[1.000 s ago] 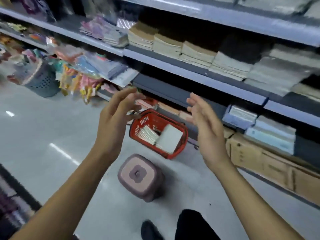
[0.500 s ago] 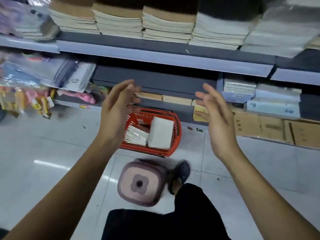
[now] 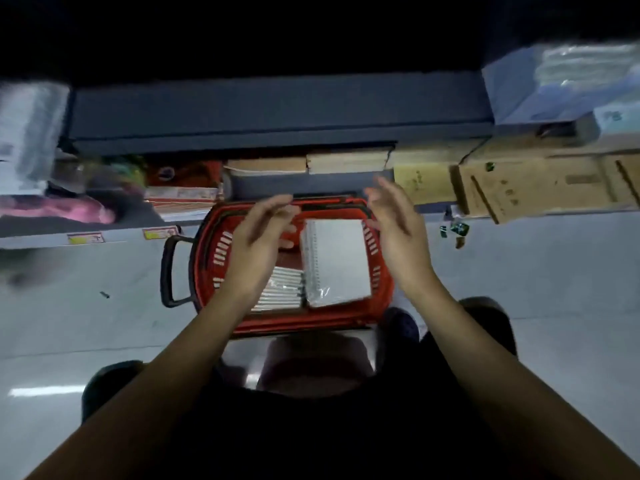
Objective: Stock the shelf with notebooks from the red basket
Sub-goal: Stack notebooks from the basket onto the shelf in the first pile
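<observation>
At nine o'clock from the basket, blurred packets (image 3: 31,133) in shiny wrap lay on the dark shelf (image 3: 270,109). The red basket (image 3: 207,258), slotted plastic with a rounded rim, sat on the pale glossy floor (image 3: 104,323) at the foot of that shelf, its black loop handle (image 3: 169,271) folded out toward nine o'clock. The left hand (image 3: 256,244) hovered over the basket's left half, fingers straight and relaxed, its grip apart and holding nothing. Beneath its wrist a row of spiral notebooks (image 3: 282,294) stood on edge, wire bindings up. At three o'clock from them a white spiral notebook (image 3: 337,261) lay flat in the basket, rectangular, plastic-wrapped, its long axis running from twelve to six o'clock and its wire spine along the left edge. The right hand (image 3: 398,233) hung above the basket's right rim, fingers extended, grip likewise apart and empty. Farther toward three o'clock, brown cardboard boxes (image 3: 519,188) lined the shelf base.
</observation>
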